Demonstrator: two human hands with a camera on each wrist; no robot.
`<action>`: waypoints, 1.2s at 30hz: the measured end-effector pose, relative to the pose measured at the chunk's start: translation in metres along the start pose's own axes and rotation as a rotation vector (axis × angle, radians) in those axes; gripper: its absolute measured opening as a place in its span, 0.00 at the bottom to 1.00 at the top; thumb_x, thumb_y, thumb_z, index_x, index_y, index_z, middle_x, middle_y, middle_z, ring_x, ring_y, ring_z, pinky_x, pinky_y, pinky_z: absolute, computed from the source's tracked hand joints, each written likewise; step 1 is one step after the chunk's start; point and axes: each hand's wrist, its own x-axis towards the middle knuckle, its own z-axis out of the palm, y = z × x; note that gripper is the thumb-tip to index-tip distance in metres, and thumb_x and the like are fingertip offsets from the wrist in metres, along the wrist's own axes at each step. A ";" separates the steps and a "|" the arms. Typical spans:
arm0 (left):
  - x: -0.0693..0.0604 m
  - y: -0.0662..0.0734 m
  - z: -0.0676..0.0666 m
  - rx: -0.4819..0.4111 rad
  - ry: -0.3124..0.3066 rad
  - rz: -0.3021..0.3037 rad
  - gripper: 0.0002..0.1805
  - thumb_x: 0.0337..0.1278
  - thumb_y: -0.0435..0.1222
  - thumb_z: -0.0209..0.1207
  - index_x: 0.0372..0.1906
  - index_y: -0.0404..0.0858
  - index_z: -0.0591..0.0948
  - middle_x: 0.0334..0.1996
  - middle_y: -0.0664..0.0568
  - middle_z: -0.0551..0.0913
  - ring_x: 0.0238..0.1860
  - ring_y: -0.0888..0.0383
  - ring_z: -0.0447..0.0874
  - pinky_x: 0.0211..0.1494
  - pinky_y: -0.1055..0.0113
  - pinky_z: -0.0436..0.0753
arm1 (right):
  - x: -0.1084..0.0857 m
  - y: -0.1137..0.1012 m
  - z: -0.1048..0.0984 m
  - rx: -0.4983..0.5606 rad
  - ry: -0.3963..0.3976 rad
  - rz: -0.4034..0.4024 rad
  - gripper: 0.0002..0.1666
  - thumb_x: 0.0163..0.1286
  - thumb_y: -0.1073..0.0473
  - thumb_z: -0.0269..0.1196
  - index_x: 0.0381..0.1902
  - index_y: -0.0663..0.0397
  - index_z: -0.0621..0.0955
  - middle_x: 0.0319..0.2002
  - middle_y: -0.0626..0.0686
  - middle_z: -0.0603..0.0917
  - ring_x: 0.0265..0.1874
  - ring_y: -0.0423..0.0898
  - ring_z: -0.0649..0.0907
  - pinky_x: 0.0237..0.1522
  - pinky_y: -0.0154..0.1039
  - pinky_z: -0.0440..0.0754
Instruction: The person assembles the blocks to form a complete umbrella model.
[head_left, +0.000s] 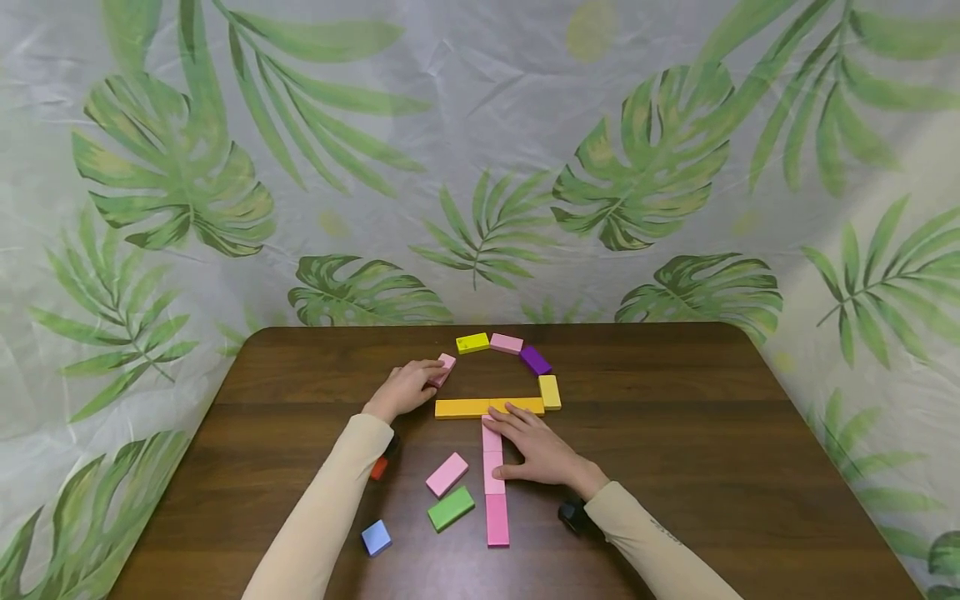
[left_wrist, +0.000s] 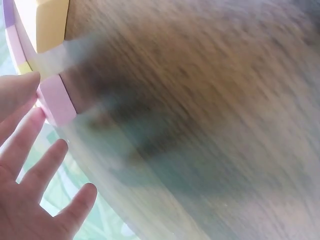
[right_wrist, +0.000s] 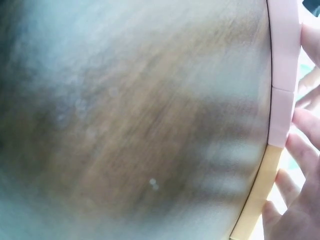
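head view, with 12 o'clock pointing away from the person: the left hand [head_left: 405, 390] pinches a pink block [head_left: 447, 363] between thumb and fingers. that block lies at 2 o'clock from the middle of this hand, its long axis running from 7 to 1. the yellow block [head_left: 472, 343] sits just beside it at 2 o'clock; whether their corners touch i cannot tell. the near end of the pink block points down toward the left end of the orange bar [head_left: 463, 408], which runs from 9 to 3, with a gap between.

the left hand is much the nearer; from the right hand [head_left: 542, 447], the pink block is at 10 o'clock, well apart. the right hand's fingers are spread and grip nothing, resting at the joint of the orange bar and the pink column [head_left: 493, 487]. the green block [head_left: 452, 509] lies at 8 o'clock from it.
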 end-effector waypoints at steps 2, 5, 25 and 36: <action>0.002 0.001 0.001 -0.005 -0.002 -0.007 0.23 0.61 0.32 0.59 0.62 0.36 0.76 0.64 0.46 0.71 0.64 0.44 0.68 0.57 0.40 0.67 | 0.000 0.000 0.000 0.002 0.001 -0.003 0.48 0.61 0.36 0.62 0.74 0.46 0.61 0.74 0.50 0.56 0.73 0.54 0.50 0.68 0.58 0.52; 0.005 0.001 0.002 -0.008 0.004 -0.016 0.24 0.61 0.32 0.59 0.63 0.36 0.75 0.65 0.45 0.71 0.64 0.44 0.68 0.57 0.39 0.67 | 0.000 0.000 0.000 0.000 0.004 -0.010 0.48 0.61 0.36 0.62 0.74 0.46 0.61 0.74 0.50 0.56 0.73 0.54 0.50 0.68 0.57 0.52; 0.016 0.006 0.005 -0.013 -0.040 -0.116 0.28 0.63 0.36 0.58 0.68 0.41 0.69 0.69 0.46 0.64 0.68 0.45 0.61 0.61 0.40 0.62 | -0.001 -0.001 0.000 0.011 0.001 -0.013 0.48 0.61 0.35 0.61 0.74 0.46 0.61 0.74 0.50 0.56 0.73 0.54 0.50 0.68 0.58 0.51; 0.015 0.004 0.006 -0.022 -0.046 -0.098 0.29 0.63 0.35 0.58 0.69 0.40 0.69 0.69 0.45 0.64 0.68 0.45 0.61 0.61 0.38 0.62 | 0.000 0.000 0.000 0.009 -0.002 -0.005 0.48 0.61 0.35 0.61 0.74 0.46 0.60 0.74 0.50 0.56 0.73 0.53 0.50 0.68 0.57 0.51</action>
